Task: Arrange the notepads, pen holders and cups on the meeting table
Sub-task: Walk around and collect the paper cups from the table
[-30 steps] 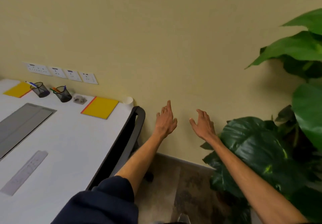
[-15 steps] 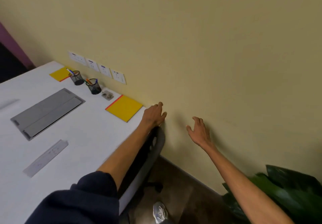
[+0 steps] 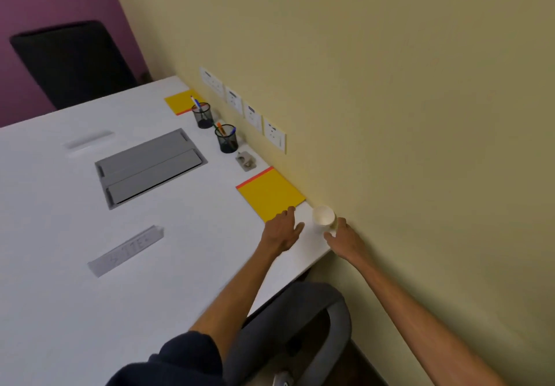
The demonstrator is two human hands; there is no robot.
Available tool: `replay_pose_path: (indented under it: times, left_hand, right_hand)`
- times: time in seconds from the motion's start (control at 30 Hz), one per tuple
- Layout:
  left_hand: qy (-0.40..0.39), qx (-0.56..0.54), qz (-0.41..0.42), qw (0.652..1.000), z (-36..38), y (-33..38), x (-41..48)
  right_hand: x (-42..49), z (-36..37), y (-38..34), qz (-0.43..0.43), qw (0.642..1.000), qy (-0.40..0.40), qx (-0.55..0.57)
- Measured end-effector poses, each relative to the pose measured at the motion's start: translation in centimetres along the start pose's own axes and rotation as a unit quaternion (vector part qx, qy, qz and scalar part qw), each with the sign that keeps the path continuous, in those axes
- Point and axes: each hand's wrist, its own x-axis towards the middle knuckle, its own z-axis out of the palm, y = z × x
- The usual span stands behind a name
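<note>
Left hand (image 3: pixel 282 231) open-fingered at near corner of yellow notepad (image 3: pixel 270 195); right hand (image 3: pixel 345 240) wide, holding nothing, just beside white cup (image 3: pixel 323 216) on bench (image 3: pixel 75 235).

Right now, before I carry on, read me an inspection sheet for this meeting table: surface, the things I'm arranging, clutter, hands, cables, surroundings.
Surface: white table with a grey hatch set into it.
Job's things: yellow near notepad and far notepad lie along the wall. The near pen holder and far pen holder stand between them, pens inside. The white cup stands at the near corner.
Clutter: small grey object beside the near notepad; two name plates.
Hands: left hand flat, fingertips at the near notepad's corner. Right hand spread beside the cup, contact unclear.
Cables: nothing seen.
Surroundings: wall sockets, grey chair, black chair.
</note>
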Motion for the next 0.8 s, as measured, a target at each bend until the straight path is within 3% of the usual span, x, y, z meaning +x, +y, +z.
replay_pose_path:
  times: [0.3,0.53,0.67,0.8]
  left_hand:
    - [-0.080,-0.114,-0.082,0.987,4.1,1.0,5.7]
    - [-0.128,-0.173,-0.121,0.969,5.3,0.9,9.3]
    - [-0.088,-0.212,-0.139,0.963,5.3,-0.4,9.2]
    - [-0.027,-0.226,-0.149,0.962,3.5,-2.3,8.1]
  right_hand:
    - [6.5,2.6,-0.4,0.094,0.995,0.034,0.030]
    - [10.4,3.2,0.1,0.065,0.996,0.039,-0.055]
    - [11.8,3.5,-0.7,0.014,0.996,0.035,-0.078]
    - [12.6,4.0,-3.3,-0.051,0.998,-0.006,-0.031]
